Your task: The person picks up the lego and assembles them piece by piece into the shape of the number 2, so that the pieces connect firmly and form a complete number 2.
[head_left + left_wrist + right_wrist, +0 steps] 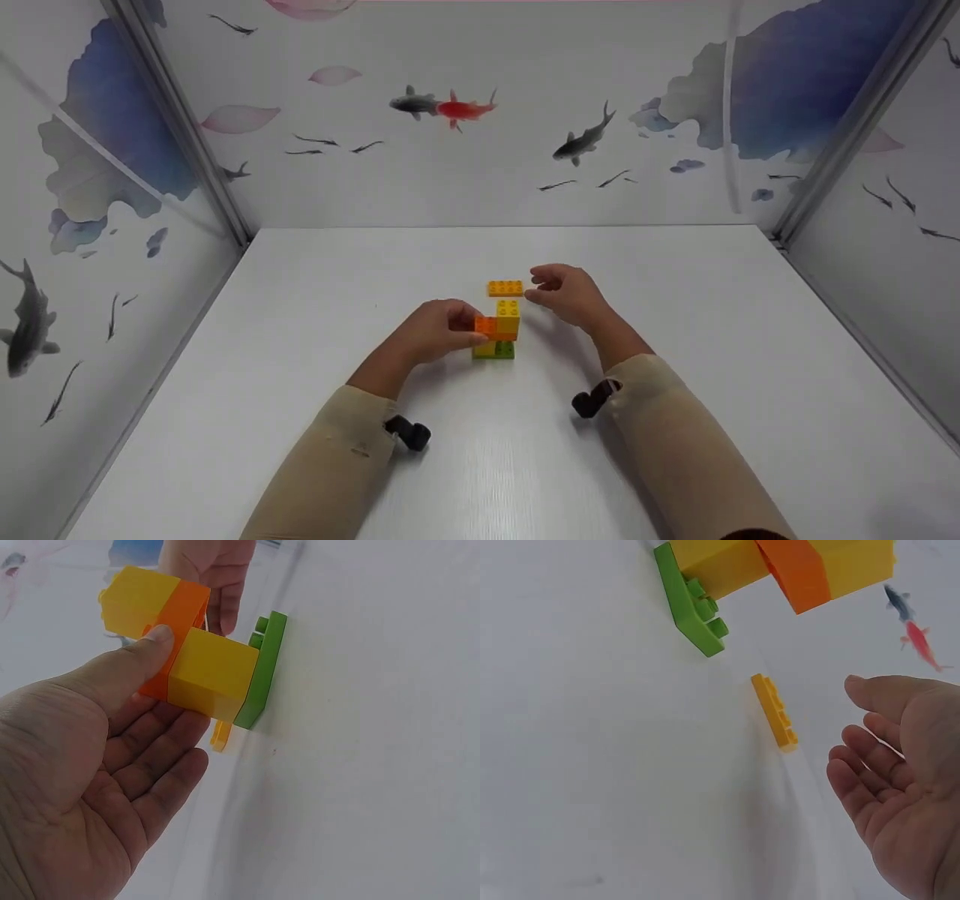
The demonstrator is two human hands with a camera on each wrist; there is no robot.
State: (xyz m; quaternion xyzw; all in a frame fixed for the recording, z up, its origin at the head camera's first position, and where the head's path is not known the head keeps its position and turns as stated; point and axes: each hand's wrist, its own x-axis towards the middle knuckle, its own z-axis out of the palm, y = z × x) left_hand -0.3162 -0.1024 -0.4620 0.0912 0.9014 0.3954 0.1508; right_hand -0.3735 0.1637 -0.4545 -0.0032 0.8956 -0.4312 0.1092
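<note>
My left hand [435, 330] holds a small stepped stack of toy building bricks, its thumb pressed on the orange brick [184, 615] in the middle. A yellow brick [508, 319] tops the stack, offset from the lower yellow brick [214, 667]. At the bottom is a flat green brick [679, 604], some of its studs uncovered. Just behind the stack, a loose flat yellow-orange brick [505, 288] lies studs up on the table. To its right, my right hand [570, 296] hovers with loosely bent fingers and nothing in them, its palm facing the bricks in the right wrist view [907, 772].
The white table [315, 277] meets a back wall [480, 180] painted with fish and petals. Side panels with metal corner posts [180, 120] enclose it left and right. A black clip-like piece [409, 433] sticks out from each sleeve cuff.
</note>
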